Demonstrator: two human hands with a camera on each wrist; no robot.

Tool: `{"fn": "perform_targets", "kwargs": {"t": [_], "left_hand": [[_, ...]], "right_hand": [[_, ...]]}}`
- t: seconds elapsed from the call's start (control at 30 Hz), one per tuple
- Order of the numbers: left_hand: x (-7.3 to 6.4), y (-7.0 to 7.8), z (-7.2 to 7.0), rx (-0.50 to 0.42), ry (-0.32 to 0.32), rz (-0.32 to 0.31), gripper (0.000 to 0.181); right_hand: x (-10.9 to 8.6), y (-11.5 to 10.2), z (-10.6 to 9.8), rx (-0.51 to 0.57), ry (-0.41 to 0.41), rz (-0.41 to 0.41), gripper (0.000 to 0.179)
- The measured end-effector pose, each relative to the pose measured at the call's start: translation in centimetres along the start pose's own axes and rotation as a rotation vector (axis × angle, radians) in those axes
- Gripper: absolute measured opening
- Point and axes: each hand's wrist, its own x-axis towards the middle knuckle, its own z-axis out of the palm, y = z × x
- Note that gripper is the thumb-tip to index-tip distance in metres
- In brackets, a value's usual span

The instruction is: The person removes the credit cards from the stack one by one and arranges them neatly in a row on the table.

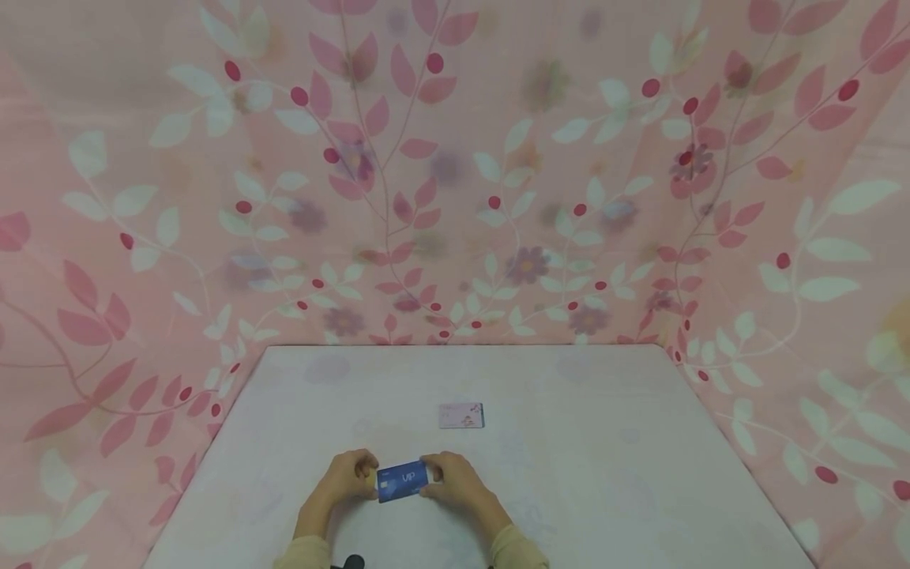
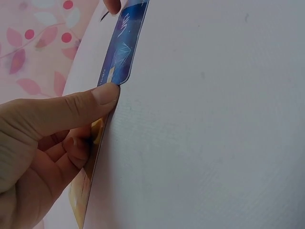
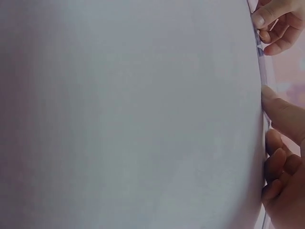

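Observation:
Between my two hands is a blue card (image 1: 402, 482) marked "VIP", with a small gold chip patch at its left, tilted slightly up to the right. My left hand (image 1: 350, 476) pinches its left end; in the left wrist view the thumb (image 2: 106, 94) presses on the card's corner. Below that thumb, a yellowish strip (image 2: 82, 191) runs under the curled fingers. At the card's right end, my right hand (image 1: 453, 480) grips with thumb and fingers. The right wrist view shows the card nearly edge-on.
Farther back on the white table (image 1: 569, 442) lies a pale pink card (image 1: 460, 416) with red marks and a dark right edge. Pink leaf-patterned cloth (image 1: 455, 237) surrounds the table at the back and sides. A small black object (image 1: 353, 562) shows at the bottom edge.

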Motion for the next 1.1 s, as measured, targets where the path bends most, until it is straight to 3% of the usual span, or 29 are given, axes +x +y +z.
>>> {"fn": "perform_targets", "kwargs": {"t": [0.3, 0.67, 0.87, 1.1], "left_hand": [[-0.2, -0.2, 0.0, 0.019, 0.002, 0.007, 0.043], [-0.4, -0.3, 0.3, -0.021, 0.04, 0.002, 0.047], [-0.4, -0.4, 0.5, 0.001, 0.061, -0.024, 0.054], [-0.3, -0.5, 0.4, 0.041, 0.071, -0.006, 0.051]], "right_hand": [[0.1, -0.1, 0.2, -0.068, 0.0, 0.008, 0.05], [0.2, 0.0, 0.8, -0.196, 0.067, -0.011, 0.049], [0.2, -0.1, 1.4, -0.245, 0.119, -0.013, 0.05], [0.2, -0.3, 1.8, -0.259, 0.141, 0.03, 0.052]]}}
